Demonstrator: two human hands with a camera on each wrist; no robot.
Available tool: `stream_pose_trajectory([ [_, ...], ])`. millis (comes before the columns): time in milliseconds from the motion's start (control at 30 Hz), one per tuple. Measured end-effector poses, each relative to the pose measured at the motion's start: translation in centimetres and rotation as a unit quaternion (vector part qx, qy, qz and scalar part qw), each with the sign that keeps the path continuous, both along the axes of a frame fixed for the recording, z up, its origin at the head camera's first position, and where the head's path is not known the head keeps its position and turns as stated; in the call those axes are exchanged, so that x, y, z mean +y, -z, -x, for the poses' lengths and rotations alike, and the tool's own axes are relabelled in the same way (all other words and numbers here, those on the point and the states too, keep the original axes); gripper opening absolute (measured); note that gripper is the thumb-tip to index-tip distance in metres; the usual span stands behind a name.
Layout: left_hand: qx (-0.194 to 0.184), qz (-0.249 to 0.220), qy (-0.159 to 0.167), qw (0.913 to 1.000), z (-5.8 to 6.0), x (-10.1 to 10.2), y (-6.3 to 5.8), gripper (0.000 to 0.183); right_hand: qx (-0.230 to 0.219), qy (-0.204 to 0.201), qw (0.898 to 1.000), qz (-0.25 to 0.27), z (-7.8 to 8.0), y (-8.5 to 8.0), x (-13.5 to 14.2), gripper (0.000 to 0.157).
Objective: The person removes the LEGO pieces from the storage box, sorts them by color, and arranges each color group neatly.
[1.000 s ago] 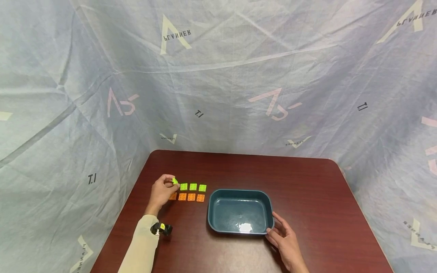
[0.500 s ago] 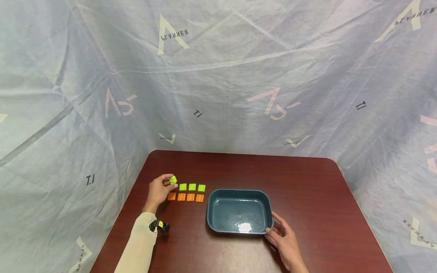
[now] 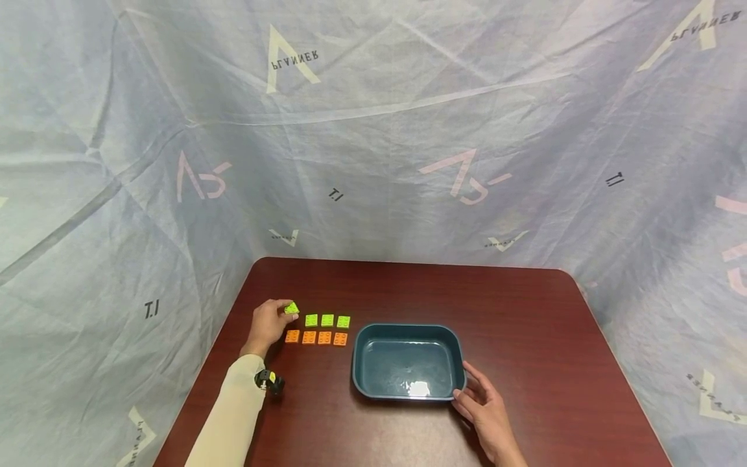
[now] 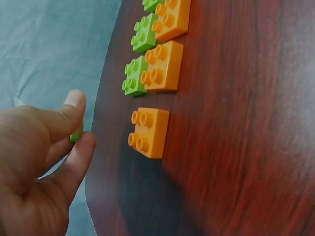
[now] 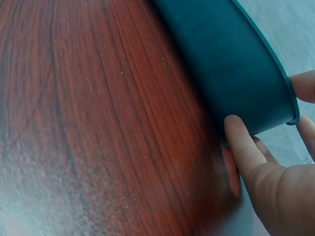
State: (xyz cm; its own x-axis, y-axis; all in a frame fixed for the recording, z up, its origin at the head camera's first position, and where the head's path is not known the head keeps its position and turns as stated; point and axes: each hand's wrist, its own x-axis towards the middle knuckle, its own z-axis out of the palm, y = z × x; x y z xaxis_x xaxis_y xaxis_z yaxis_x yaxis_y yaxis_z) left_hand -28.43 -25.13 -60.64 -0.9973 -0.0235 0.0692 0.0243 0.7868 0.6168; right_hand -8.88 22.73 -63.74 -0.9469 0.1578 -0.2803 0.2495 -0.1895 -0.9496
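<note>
Between thumb and fingers, my left hand (image 3: 267,326) pinches a lime-green toy building block (image 3: 292,308) at the left end of a row of green blocks (image 3: 327,320). Only a sliver of this held block (image 4: 77,133) shows in the left wrist view; the fingers cover the rest. A parallel row of orange blocks (image 3: 324,338) lies nearer to me, studs up. My right hand (image 3: 486,408) holds the near right corner of a dark teal rectangular tub (image 3: 408,395). Its thumb (image 5: 238,135) rests on the outer wall, while other fingers reach the rim.
The tub stands right of the block rows on a dark red wood-grain table (image 3: 525,318). Pale printed fabric (image 3: 379,130) hangs behind the table and along both sides. A small black camera (image 3: 270,381) is strapped to the left wrist.
The left hand has shifted slightly left with the green block, which has turned between the fingers. The leftmost orange block now shows fully. The right hand stays at the tub's corner.
</note>
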Motion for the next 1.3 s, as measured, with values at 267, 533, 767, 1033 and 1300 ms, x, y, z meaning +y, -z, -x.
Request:
stream_pose_trajectory([
  [267,-0.053,0.026,0.030,0.9978,0.9,0.2,0.2,0.037,0.004,-0.001,1.000,0.003,-0.1,0.2,0.1,0.073],
  [533,-0.075,0.031,0.041,0.9958,0.9,0.2,0.7,0.034,0.000,-0.002,1.000,0.006,0.0,0.0,-0.1,0.073],
  [767,-0.078,0.037,0.049,0.9951,0.8,0.1,1.2,0.033,-0.001,0.003,1.000,0.005,-0.1,0.0,0.0,0.073],
  [1033,-0.084,0.025,0.044,0.9952,0.9,0.1,1.3,0.032,-0.001,-0.003,1.000,0.005,-0.1,0.0,-0.1,0.073],
  [1300,-0.085,0.017,0.045,0.9953,1.0,0.0,1.5,0.032,0.006,-0.001,1.000,-0.006,-0.2,-0.1,0.0,0.072],
])
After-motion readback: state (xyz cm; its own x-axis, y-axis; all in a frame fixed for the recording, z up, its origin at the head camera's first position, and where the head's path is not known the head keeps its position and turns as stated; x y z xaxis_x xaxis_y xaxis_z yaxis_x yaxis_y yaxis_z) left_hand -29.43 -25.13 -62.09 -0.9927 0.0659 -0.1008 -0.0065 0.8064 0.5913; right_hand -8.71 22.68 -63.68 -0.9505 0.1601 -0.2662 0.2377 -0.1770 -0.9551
